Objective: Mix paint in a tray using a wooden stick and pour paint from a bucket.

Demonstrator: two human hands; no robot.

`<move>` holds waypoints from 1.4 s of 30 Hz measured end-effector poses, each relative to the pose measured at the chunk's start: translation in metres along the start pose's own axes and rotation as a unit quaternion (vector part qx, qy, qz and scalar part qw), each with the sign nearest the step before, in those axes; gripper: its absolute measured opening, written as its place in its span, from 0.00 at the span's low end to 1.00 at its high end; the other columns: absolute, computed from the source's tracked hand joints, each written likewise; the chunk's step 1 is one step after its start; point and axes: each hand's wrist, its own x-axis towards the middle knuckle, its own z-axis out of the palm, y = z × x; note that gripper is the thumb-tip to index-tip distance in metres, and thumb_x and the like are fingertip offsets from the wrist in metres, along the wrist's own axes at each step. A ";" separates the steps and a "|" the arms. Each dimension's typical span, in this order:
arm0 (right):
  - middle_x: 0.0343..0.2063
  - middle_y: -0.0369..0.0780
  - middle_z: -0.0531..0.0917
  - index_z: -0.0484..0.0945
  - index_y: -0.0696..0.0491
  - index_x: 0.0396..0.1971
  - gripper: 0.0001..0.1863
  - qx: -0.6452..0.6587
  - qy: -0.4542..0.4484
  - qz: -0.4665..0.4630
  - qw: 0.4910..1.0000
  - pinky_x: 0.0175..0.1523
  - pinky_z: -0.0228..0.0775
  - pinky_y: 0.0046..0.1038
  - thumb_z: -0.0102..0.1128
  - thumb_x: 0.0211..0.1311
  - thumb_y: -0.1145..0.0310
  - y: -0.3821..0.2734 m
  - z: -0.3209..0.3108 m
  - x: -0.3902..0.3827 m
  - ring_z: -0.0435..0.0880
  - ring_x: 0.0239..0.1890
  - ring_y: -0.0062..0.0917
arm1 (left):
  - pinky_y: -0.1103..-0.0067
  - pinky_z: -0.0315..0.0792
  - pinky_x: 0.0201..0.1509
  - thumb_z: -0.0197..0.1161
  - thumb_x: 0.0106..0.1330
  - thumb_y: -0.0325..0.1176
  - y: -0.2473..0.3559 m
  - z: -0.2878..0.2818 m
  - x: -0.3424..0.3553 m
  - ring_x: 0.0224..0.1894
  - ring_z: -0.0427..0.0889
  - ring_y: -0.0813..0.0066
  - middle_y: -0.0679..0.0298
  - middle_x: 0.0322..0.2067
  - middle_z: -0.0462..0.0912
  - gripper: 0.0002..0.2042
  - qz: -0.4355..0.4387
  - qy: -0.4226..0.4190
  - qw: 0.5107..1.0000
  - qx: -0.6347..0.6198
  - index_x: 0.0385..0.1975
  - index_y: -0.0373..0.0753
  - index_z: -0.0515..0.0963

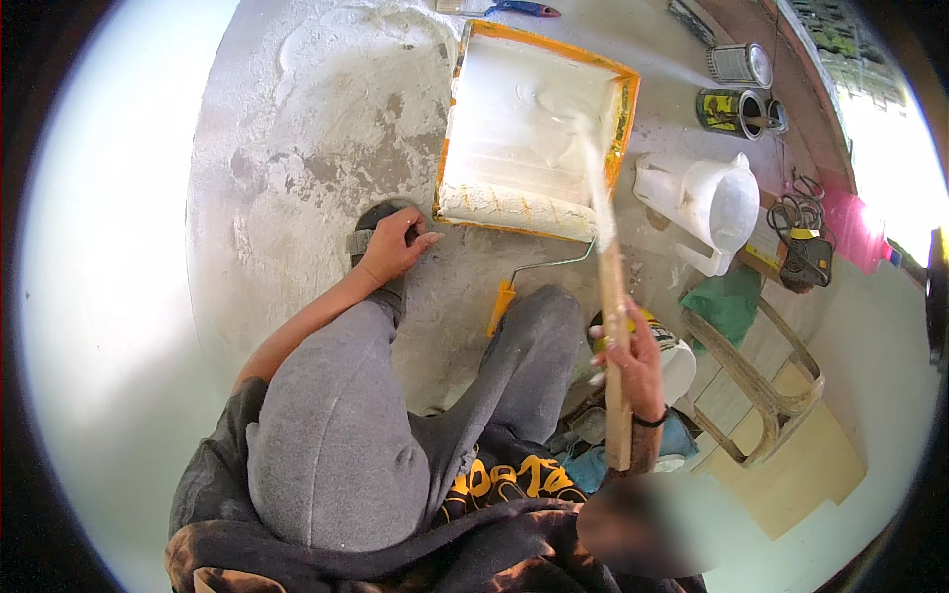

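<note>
My right hand (638, 366) is closed around a long wooden stick (613, 287). The stick's far end is coated white and reaches into the orange-rimmed paint tray (634, 94), where thick white paint (534, 109) spreads over the bottom. Across the tray's near side lies a paint roller with a white-coated sleeve (519, 209). Its wire frame runs out over the rim to a yellow handle (501, 306) by my knee. My left hand (395, 245), fingers curled with nothing visible in them, is at my dark shoe (376, 212), left of the tray.
A white plastic jug (682, 188) lies right of the tray, with paint cans (730, 111) beyond it. Beside my right hand is a white bucket (677, 371). Farther right are a chair-like frame (751, 376), a green cloth (727, 301) and a coiled cable (796, 217). A blue-handled brush (524, 8) lies behind the tray.
</note>
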 end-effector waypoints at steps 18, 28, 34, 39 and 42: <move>0.32 0.37 0.78 0.58 0.51 0.68 0.33 -0.117 0.042 0.005 0.992 0.21 0.71 0.19 0.53 0.63 0.77 -0.015 0.046 0.050 0.75 0.21 0.16 | 0.71 0.69 0.29 0.69 0.58 0.42 -0.010 0.006 0.001 0.24 0.75 0.58 0.54 0.21 0.73 0.17 0.003 -0.026 1.000 0.007 0.27 0.34 0.70; 0.31 0.36 0.78 0.58 0.49 0.68 0.33 -0.083 0.070 0.012 0.994 0.20 0.70 0.19 0.53 0.62 0.78 -0.017 0.035 0.042 0.74 0.20 0.15 | 0.70 0.70 0.29 0.69 0.58 0.43 -0.010 0.011 -0.002 0.24 0.75 0.57 0.54 0.23 0.74 0.18 0.027 -0.014 0.999 0.015 0.27 0.35 0.70; 0.31 0.37 0.77 0.58 0.51 0.68 0.35 -0.093 -0.053 -0.004 0.994 0.19 0.70 0.19 0.55 0.60 0.77 -0.003 0.027 0.018 0.74 0.20 0.16 | 0.69 0.70 0.29 0.69 0.57 0.43 -0.002 -0.002 -0.002 0.25 0.76 0.57 0.54 0.23 0.75 0.18 0.004 -0.012 1.000 0.017 0.27 0.35 0.71; 0.29 0.36 0.75 0.57 0.51 0.67 0.35 -0.094 0.048 0.002 0.994 0.21 0.70 0.20 0.57 0.60 0.77 -0.013 0.018 0.042 0.74 0.20 0.16 | 0.70 0.70 0.29 0.70 0.57 0.42 0.001 0.011 0.003 0.24 0.75 0.56 0.53 0.22 0.74 0.18 0.014 -0.015 1.000 0.015 0.28 0.35 0.71; 0.29 0.36 0.75 0.58 0.50 0.67 0.34 -0.136 0.019 0.008 0.991 0.21 0.69 0.19 0.57 0.61 0.76 -0.012 0.054 0.047 0.74 0.20 0.16 | 0.70 0.69 0.29 0.69 0.57 0.41 -0.015 0.005 -0.003 0.24 0.75 0.56 0.53 0.22 0.74 0.17 0.009 -0.021 1.000 0.016 0.28 0.35 0.71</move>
